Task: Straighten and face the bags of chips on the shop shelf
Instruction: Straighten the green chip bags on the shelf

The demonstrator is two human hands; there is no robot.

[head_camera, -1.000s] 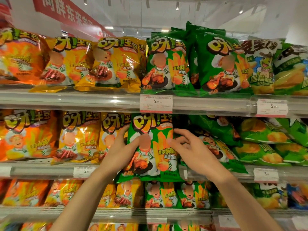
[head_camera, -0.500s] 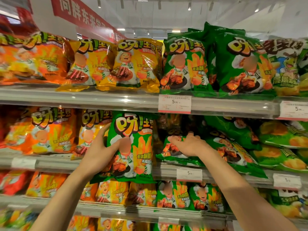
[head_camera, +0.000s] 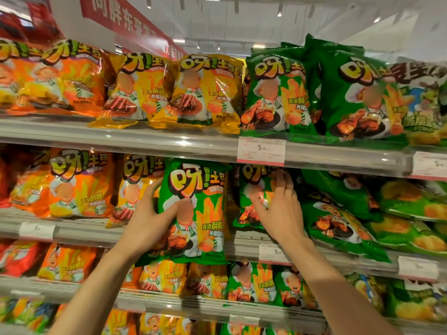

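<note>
Gripping the left edge of a green chip bag (head_camera: 193, 213), the left hand (head_camera: 147, 221) is curling its fingers round the back of the pack while the thumb is pressing across the front; the bag is standing upright and facing out, its lower part hanging down over the front rail of the middle shelf (head_camera: 79, 229). The right hand (head_camera: 278, 211) is lying with straight, slightly spread fingers against the face of a second green bag (head_camera: 254, 197), which is sitting just to the right on the same shelf, upright but set farther back, its top partly hidden behind a price tag (head_camera: 261, 151). Whether the thumb is hooking that bag's edge is not clear. To the right, more green bags (head_camera: 338, 213) are leaning and lying tilted, overlapping one another. To the left of the held pack, yellow bags (head_camera: 137, 180) and orange bags (head_camera: 75, 184) are standing face forward. On the top shelf (head_camera: 121, 139), orange, yellow and green packs are standing in a row, and further packs are filling the shelves below.
</note>
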